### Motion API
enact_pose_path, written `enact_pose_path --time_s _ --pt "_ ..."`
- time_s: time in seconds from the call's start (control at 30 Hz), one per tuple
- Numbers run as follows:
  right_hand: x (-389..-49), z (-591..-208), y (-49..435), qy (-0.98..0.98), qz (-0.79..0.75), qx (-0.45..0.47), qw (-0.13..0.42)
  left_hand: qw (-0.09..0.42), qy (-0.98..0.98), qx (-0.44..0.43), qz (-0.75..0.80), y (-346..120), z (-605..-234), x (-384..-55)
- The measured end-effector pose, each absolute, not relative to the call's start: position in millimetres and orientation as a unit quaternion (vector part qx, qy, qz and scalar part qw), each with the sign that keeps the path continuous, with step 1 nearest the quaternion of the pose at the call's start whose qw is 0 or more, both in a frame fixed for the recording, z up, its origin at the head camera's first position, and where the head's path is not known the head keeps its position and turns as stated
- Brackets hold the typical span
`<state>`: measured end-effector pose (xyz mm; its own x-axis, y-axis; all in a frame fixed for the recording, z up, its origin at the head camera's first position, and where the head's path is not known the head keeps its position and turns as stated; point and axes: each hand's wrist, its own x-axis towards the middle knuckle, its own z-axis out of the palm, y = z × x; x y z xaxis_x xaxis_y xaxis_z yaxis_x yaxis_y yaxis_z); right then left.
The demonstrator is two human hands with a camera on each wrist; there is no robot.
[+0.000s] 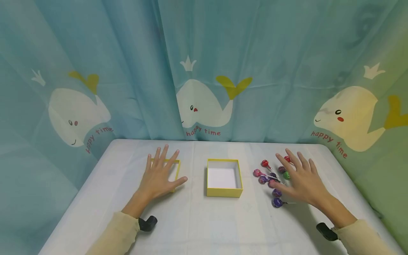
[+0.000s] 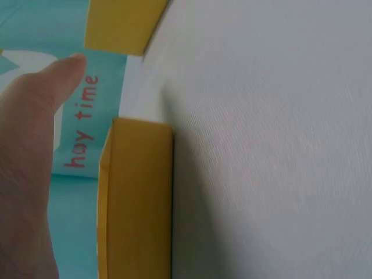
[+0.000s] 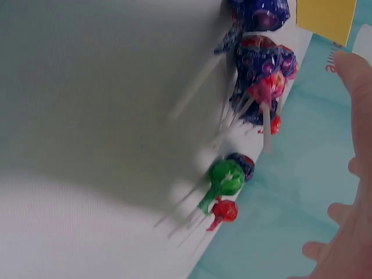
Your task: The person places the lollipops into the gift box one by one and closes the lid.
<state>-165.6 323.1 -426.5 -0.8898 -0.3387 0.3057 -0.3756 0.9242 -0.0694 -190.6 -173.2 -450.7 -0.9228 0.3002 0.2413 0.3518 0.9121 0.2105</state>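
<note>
Two cream sleeves (image 1: 109,233) come nearest to us, each with one dark wrist device (image 1: 148,224) at the cuff, both cut off at the bottom of the head view. We see the left hand (image 1: 157,180) spread, its fingers (image 1: 164,154) straight and holding nothing, above a yellow-edged box or lid (image 2: 142,197) toward the left edge of the desk (image 1: 197,223); the hand hides most of it. One open yellow box (image 1: 224,192), white inside, stands midway between the left and right edges. The right hand (image 1: 302,183) is likewise spread and empty, above the lollipops (image 1: 277,202) near the right edge. We count at least ten: two red, two pink, one green, five purple or dark; they overlap, and the hand may cover more. On the curtain (image 1: 280,53) beyond the far edge we read "happy time" three times, beneath three white whales (image 1: 204,109); any wrapper lettering is too small for us to read
</note>
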Motion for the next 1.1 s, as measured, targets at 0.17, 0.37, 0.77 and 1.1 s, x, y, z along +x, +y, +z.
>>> enact_pose_path --time_s 0.17,0.37,0.77,1.1 --pt "-171.4 -422.2 329.7 -0.961 0.073 0.219 0.151 0.095 -0.962 -0.198 -0.164 -161.4 -452.8 -190.4" --pt "-180.4 -418.8 336.5 -0.949 0.087 0.265 0.144 0.05 -0.939 -0.224 -0.257 -141.4 -451.3 -187.7" --pt "-199.5 -418.6 351.1 -0.952 0.112 0.261 0.112 -0.028 -0.884 -0.263 -0.386 -107.5 -454.1 -187.6" --pt "-223.7 -421.8 368.8 -0.963 0.171 0.205 0.032 -0.053 -0.864 -0.267 -0.423 -94.1 -455.9 -190.1"
